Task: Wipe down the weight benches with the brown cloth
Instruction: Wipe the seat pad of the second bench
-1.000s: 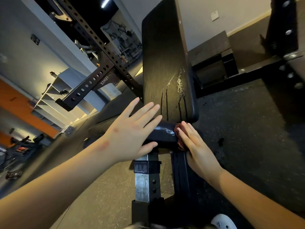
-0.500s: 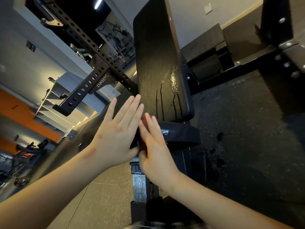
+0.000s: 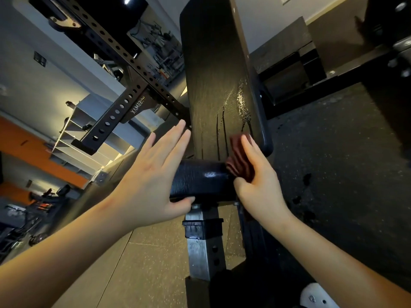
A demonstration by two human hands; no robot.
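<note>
We stand in a dim gym with a dark speckled rubber floor (image 3: pixel 333 174). At nine o'clock an orange wall band (image 3: pixel 33 152) runs behind pale shelving (image 3: pixel 73 121), and a perforated black rack beam (image 3: pixel 115 112) slants across toward ten o'clock. Our left hand (image 3: pixel 151 181) sits just left of centre, fingers straight and close together. Its palm lies against the left end of the small front pad (image 3: pixel 200 178) and its thumb is tucked along that pad's lower edge. It holds nothing.

From the centre up to twelve o'clock rises the long black bench pad (image 3: pixel 213 74), tilted steeply. Its lower right part is wet, with shiny droplets and thin streaks (image 3: pixel 242 107) running down. Below the small pad, at six o'clock, a grey metal post (image 3: pixel 202 247) with holes carries a black clamp.

The brown cloth (image 3: pixel 239 156) (bunched, reddish in this light) lies just right of centre, where the bench pad's bottom corner meets the right end of the small pad. Our right hand (image 3: pixel 260 185) presses it there with straight fingers, and the thumb rests at the cloth's lower edge. The two hands are apart, one at each end of the small pad. At two o'clock a low black box (image 3: pixel 287 70) stands by the wall.
</note>
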